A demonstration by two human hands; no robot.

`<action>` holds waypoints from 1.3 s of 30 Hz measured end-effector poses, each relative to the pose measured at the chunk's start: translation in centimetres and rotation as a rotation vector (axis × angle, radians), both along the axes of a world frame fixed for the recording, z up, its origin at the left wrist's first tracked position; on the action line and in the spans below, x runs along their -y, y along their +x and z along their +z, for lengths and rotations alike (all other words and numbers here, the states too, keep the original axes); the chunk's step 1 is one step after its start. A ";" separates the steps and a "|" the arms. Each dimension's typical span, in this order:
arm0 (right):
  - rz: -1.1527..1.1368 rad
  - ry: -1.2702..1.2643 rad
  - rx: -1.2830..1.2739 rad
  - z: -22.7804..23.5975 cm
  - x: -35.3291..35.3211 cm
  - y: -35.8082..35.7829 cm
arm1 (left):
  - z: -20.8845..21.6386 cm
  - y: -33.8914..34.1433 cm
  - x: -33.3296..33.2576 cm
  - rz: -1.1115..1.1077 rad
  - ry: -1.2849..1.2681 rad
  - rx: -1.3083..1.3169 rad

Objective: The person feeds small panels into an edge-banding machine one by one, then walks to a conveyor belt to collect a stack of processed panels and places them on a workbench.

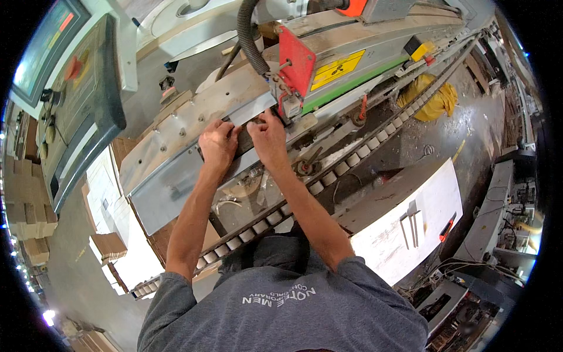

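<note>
My left hand (pixel 219 144) is closed, its fingertips at the left end of a dark, flat rectangular piece (pixel 245 142) set along the machine's edge. My right hand (pixel 270 138) pinches toward the same piece from the other side, fingers bent, close under a red guard plate (pixel 296 58). What sits between the right fingertips is hidden. The piece lies beside a bare metal rail (pixel 170 186), below the long machine beam (pixel 226 94). A grey corrugated hose (pixel 249 38) comes down to the head by the red plate.
A roller track (pixel 316 188) runs diagonally below my forearms. At right, a white panel (pixel 410 234) carries thin metal tools (pixel 412 226) and a red-handled tool (pixel 447 227). A yellow bag (pixel 431 97) lies on the floor. A control console (pixel 82 105) stands at upper left; stacked cardboard (pixel 26 199) lies beyond.
</note>
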State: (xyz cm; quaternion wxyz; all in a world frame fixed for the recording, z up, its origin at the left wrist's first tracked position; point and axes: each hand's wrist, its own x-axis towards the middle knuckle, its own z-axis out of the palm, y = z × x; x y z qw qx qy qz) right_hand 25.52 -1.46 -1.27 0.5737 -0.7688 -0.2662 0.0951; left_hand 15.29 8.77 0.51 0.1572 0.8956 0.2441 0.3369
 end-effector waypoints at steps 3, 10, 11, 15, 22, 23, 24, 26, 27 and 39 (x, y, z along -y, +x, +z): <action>0.173 0.346 0.001 0.9 2.9 -2.7 | -0.4 2.5 0.1 -0.015 -0.026 -0.012; 0.235 0.311 -0.238 4.8 9.4 -6.0 | 0.0 7.3 1.0 -0.113 -0.091 -0.016; 0.238 0.242 -0.229 5.2 11.0 -5.4 | 0.0 7.5 0.9 -0.167 -0.082 0.035; 0.046 0.168 -0.131 3.2 17.4 -4.0 | 2.2 1.7 1.1 -0.237 0.014 0.089; -0.489 -0.465 0.119 -3.4 38.8 1.2 | 2.3 -6.5 6.0 -0.137 -0.305 0.090; -0.644 -0.644 0.263 -5.1 42.2 1.5 | 2.8 -6.4 7.6 -0.124 -0.312 0.051; -0.701 -0.643 0.250 -5.8 45.1 2.3 | 2.4 -6.3 8.3 -0.135 -0.311 0.052; -0.763 -0.886 0.305 -6.7 50.6 4.3 | 0.9 -6.0 9.8 -0.289 -0.362 0.065; -0.803 -0.991 0.341 -7.8 53.5 5.1 | 1.8 -5.5 11.0 -0.331 -0.388 -0.018; -0.700 -0.923 0.567 -3.8 56.4 5.4 | 2.2 -4.0 16.1 -0.450 -0.489 0.014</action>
